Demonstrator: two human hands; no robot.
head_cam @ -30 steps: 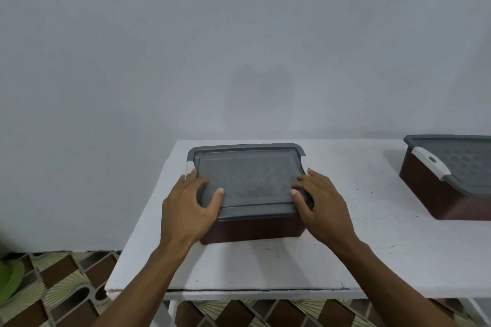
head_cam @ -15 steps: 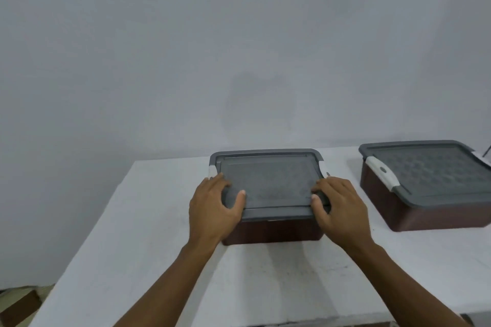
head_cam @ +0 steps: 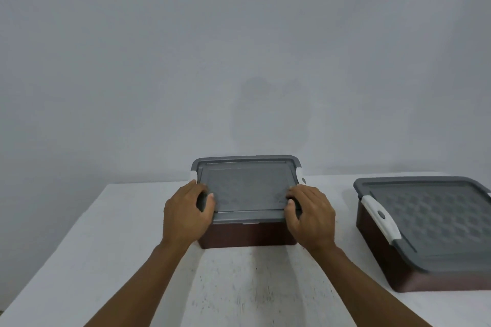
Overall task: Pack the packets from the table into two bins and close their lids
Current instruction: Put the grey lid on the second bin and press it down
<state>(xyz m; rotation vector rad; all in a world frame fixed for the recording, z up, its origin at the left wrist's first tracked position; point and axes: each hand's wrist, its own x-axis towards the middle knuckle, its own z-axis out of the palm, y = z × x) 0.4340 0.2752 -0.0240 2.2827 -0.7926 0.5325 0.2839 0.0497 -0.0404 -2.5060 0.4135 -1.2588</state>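
Note:
A dark brown bin (head_cam: 247, 235) with a grey lid (head_cam: 247, 186) lying flat on it stands at the middle of the white table (head_cam: 106, 247). My left hand (head_cam: 186, 215) grips the lid's front left corner, thumb on top. My right hand (head_cam: 310, 218) grips the front right corner the same way. White latches show at the lid's left (head_cam: 193, 175) and right sides. A second brown bin (head_cam: 425, 280) with its grey lid (head_cam: 430, 218) lying on it stands to the right, with a white latch (head_cam: 380, 216) on its left side. No packets are in sight.
A plain grey wall (head_cam: 239, 48) rises right behind the table. The table's left edge runs diagonally at the lower left. The second bin is cut off by the right border of the view.
The view has swung right and forward, so the second bin shows more fully and the floor has left the view. Both hands stay on the lid's front corners, fingers now curled tighter over the edge.

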